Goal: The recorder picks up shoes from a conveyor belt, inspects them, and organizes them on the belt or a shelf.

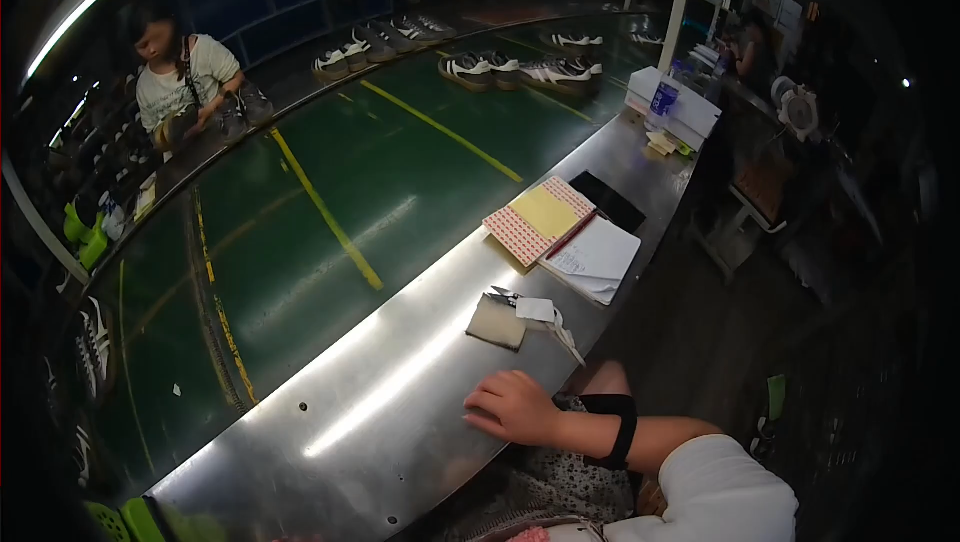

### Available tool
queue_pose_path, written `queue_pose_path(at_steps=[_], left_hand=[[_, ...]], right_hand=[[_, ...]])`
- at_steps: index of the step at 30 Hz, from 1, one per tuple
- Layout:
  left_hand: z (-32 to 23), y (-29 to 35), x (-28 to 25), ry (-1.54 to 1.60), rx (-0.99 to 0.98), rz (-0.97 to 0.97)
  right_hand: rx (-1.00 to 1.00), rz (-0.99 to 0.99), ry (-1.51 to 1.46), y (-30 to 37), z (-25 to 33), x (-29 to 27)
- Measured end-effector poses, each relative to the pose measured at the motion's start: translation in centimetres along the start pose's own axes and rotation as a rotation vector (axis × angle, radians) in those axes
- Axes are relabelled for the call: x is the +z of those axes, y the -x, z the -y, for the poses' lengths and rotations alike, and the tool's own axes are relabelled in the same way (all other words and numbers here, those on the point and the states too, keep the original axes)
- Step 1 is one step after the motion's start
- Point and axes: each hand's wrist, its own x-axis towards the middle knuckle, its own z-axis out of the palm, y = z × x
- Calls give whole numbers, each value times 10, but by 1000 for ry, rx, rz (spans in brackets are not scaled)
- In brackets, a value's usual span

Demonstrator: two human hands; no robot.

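right hand (515, 407): yours, coming in from the lower right, resting palm down on the steel ledge (380, 382) with the fingers loosely curled. It's got nothing in it, it looks like it's just parked there.
left hand: not in the picture at all, so I can't tell you what it's doing.
wrist: there's a black band (618, 429) around your right wrist, with a white sleeve (725, 492) further back.
nearest stuff: a small grey pad (497, 322) lies flat just past your fingers, apart from them, with small snips (503, 295) and a white tag (538, 310) touching its far edge. Everything sits within easy reach of the resting hand, which is probably why it lives there.
paperwork: further along the ledge there's a red-patterned sheet with a yellow pad (545, 212) on top, then a white notebook (595, 260) with a red pen (572, 234) lying across the join. I'd guess that's so nothing rolls off.
belt: the green conveyor (330, 192) runs alongside the ledge, with sneakers (467, 70) lined up at the far end.
other person: a co-worker (185, 82) across the belt is handling a dark shoe (235, 114), well apart from you.
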Motion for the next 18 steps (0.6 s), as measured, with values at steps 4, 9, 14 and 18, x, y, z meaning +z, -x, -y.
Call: queue_pose_path(at_steps=[4,9,14,18], left_hand=[[-4,0,2,-22,14,-59],[-4,0,4,-34,52,-101],[-4,0,3,-16,84,-161],[-4,0,3,-13,88,-181]], right_hand=[[54,-52,-48,-4,2,0],[86,-29,-27,-6,3,1],[76,-40,-4,-9,7,0],[72,-55,17,-10,10,0]])
